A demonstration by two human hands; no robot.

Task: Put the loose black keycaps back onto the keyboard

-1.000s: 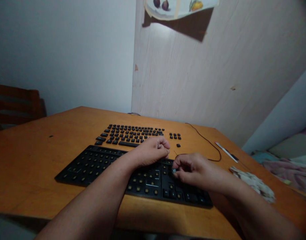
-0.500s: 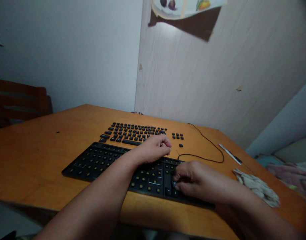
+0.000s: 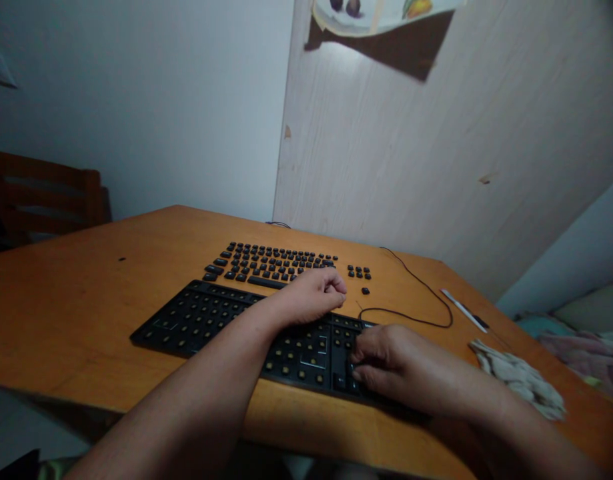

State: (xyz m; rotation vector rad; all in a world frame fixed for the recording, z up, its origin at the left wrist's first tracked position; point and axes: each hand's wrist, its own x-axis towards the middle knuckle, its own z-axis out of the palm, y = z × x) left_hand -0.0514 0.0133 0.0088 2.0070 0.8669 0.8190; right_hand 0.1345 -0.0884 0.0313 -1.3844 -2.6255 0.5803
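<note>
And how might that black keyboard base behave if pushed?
The keyboard base is probably stiff, given its straight-edged slab shape. Lying broad and flat on the table, it would likely slide rather than tip.

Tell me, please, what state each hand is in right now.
Left hand: loosely curled; whether it holds anything cannot be told.
Right hand: bent down at the keyboard; whether it grips anything cannot be told.

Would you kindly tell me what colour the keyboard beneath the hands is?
The keyboard is black; it shows best in the head view.
</note>
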